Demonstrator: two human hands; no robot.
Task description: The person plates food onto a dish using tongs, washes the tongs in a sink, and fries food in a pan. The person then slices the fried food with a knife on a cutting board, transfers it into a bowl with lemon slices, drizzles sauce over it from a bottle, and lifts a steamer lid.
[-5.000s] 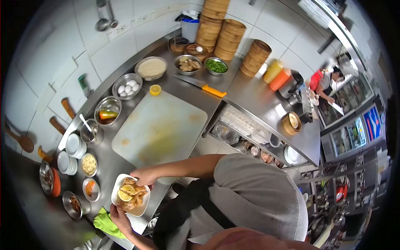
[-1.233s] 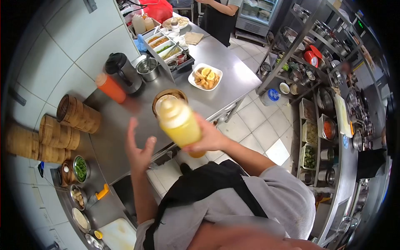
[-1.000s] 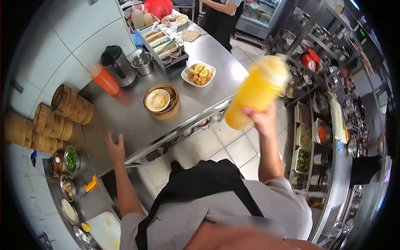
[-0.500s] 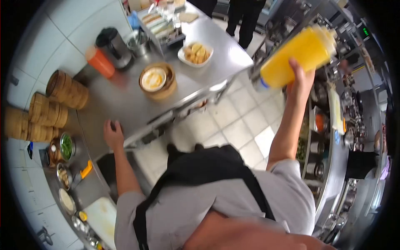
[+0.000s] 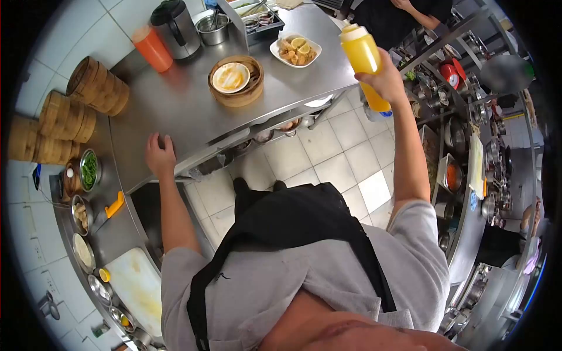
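A squeeze bottle (image 5: 364, 58) of yellow sauce is gripped in my right hand (image 5: 383, 77), off the right end of the steel counter (image 5: 170, 99). Its pale nozzle points away from me. My left hand (image 5: 160, 153) lies on the counter's near edge, fingers a little apart and holding nothing. Just left of the bottle stands a white bowl (image 5: 317, 55) of fried pieces (image 5: 290, 54) topped with lemon slices (image 5: 300, 44). Mid-counter, a bamboo steamer (image 5: 243, 99) holds a small white dish (image 5: 232, 78) with orange sauce smears.
Behind the steamer are an orange bottle (image 5: 153, 50), a steel jug (image 5: 179, 32) and a metal pot (image 5: 212, 35). Stacked steamers (image 5: 96, 88), an orange-handled knife (image 5: 115, 206) and a cutting board (image 5: 136, 281) line the left. A co-worker (image 5: 404, 26) stands beyond the counter's end.
My right hand has swung the bottle left, closer to the counter's end, and its nozzle now points away from me. My left hand stays on the edge. A co-worker's arm has come into view.
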